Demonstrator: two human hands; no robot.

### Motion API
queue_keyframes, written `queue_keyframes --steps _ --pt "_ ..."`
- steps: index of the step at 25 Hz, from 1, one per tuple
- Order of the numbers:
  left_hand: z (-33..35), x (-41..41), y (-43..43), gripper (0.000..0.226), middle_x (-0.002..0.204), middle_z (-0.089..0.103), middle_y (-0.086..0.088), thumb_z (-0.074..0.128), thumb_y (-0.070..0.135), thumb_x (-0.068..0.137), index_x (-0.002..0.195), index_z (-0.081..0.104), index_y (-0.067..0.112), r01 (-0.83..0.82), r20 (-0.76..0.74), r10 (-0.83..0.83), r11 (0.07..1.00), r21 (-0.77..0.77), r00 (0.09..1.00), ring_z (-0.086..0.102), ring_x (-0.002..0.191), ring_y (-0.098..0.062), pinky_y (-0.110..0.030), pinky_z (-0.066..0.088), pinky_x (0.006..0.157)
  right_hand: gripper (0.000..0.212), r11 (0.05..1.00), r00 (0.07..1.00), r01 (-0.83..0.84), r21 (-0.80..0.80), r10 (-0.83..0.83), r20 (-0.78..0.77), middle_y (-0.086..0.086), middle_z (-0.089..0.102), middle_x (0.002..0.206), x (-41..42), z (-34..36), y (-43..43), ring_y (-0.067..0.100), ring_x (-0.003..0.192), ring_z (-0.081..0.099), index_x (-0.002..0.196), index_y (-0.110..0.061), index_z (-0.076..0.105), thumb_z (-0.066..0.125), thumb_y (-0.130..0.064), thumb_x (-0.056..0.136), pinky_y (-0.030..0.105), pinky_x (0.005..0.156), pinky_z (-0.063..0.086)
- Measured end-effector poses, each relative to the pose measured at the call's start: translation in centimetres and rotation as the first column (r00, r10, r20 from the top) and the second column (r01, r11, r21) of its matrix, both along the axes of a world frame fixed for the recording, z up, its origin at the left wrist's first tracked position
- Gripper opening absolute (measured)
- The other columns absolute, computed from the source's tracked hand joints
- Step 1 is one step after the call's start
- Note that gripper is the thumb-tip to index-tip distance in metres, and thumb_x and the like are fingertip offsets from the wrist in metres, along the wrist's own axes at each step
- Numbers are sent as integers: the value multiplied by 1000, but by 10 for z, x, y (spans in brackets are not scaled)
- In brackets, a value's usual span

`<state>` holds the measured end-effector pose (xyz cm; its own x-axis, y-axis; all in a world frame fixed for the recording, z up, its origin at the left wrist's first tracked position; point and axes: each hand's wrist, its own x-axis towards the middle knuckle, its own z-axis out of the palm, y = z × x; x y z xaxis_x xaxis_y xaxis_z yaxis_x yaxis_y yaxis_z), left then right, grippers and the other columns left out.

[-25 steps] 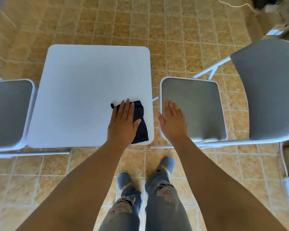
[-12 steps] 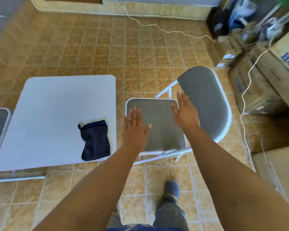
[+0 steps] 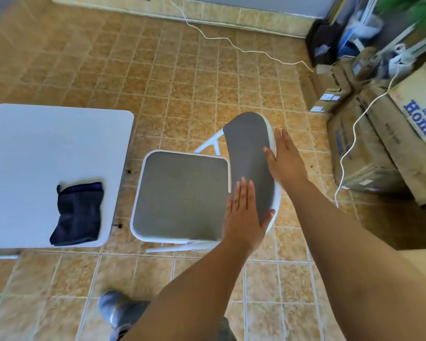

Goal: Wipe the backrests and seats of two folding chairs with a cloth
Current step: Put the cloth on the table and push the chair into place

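**Bare palms on the backrest, cloth left on the table**

The left hand's fingers [image 3: 243,193] lie straight and close together, flat on the grey padded backrest [image 3: 249,148], with the thumb hooked at its near edge. The left hand [image 3: 244,217] holds nothing. The right hand [image 3: 285,166] is also open and empty. Its fingers run along the white rim behind the pad, and its thumb touches the grey face. The two hands flank the backrest of the folding chair [image 3: 208,143], whose seat [image 3: 180,193] lies level just beside them.

The chair looks light: a thin white tube frame under shallow padding. It is likely to skid on the tiled floor [image 3: 182,70] or begin to fold if pushed hard. The rigid rim seems the best place to brace it, with one hand steadying while the other wipes.

The dark navy cloth [image 3: 78,212] sits folded near the corner of the white table [image 3: 47,139], well apart from both hands. It looks soft and limp, best gathered in the whole palm. A white cable [image 3: 353,134] trails over the cardboard boxes [image 3: 369,156] to the right.
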<state>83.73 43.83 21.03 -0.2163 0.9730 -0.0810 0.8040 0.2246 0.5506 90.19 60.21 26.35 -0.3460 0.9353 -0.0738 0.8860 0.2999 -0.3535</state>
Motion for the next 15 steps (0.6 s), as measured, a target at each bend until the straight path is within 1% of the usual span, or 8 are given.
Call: queue_keyframes --steps 2,3,6,8,10,11,13,15 --pt "-10 19 9 83 158 -18 -2 11 66 90 148 -17 15 13 3 -13 1000 -16 1000 -19 145 -17 -36 -4 120 64 997 1000 -29 -75 28 -11 -6 -7 161 6 -7 17 17 148 8 153 -25 1 32 -43 100 41 113 25" --pt "-16 25 14 82 159 -16 -2 13 65 91 149 -15 15 5 -17 -5 1000 -14 1000 -16 146 -18 -37 -1 120 65 993 999 -41 -112 38 -22 -8 -9 161 8 -11 25 18 147 12 153 -27 -1 34 -44 100 42 111 28" --pt "-32 31 19 83 161 -1 -6 19 65 93 152 -2 11 -20 -105 20 1000 5 994 0 148 -22 -40 7 120 68 979 995 -95 -179 90 -39 -11 -14 159 9 -23 40 17 146 15 152 -30 -7 34 -44 100 44 106 33" --pt "-40 30 22 84 161 4 -7 21 65 93 153 1 10 3 -137 0 1000 25 991 5 148 -21 -40 8 119 65 972 990 -132 -194 121 -67 -12 -14 159 7 -30 43 18 146 18 152 -30 -8 32 -41 101 41 99 40" --pt "-42 27 24 84 161 7 -7 20 65 93 152 2 9 32 -158 -24 998 49 987 8 148 -19 -39 7 118 62 975 987 -140 -174 124 -100 -12 -14 159 5 -36 41 20 143 26 152 -30 -9 28 -38 102 37 87 46" --pt "-43 26 25 84 161 8 -8 20 65 93 152 3 8 42 -170 -31 998 56 985 9 148 -19 -38 7 118 61 978 987 -138 -157 122 -109 -12 -14 159 4 -38 40 21 142 27 152 -30 -9 27 -37 102 36 85 47" --pt "-45 24 25 84 160 10 -8 21 64 93 152 5 7 61 -175 -49 996 61 983 10 148 -19 -38 7 118 61 983 987 -129 -134 114 -112 -11 -13 160 1 -40 38 20 144 24 152 -28 -9 26 -35 103 40 91 47" --pt "-45 25 25 84 160 10 -9 20 64 93 152 5 6 70 -178 -56 995 71 982 10 148 -18 -38 10 119 60 985 988 -121 -125 107 -116 -9 -11 160 2 -40 37 19 145 19 152 -26 -8 27 -33 103 41 99 43"
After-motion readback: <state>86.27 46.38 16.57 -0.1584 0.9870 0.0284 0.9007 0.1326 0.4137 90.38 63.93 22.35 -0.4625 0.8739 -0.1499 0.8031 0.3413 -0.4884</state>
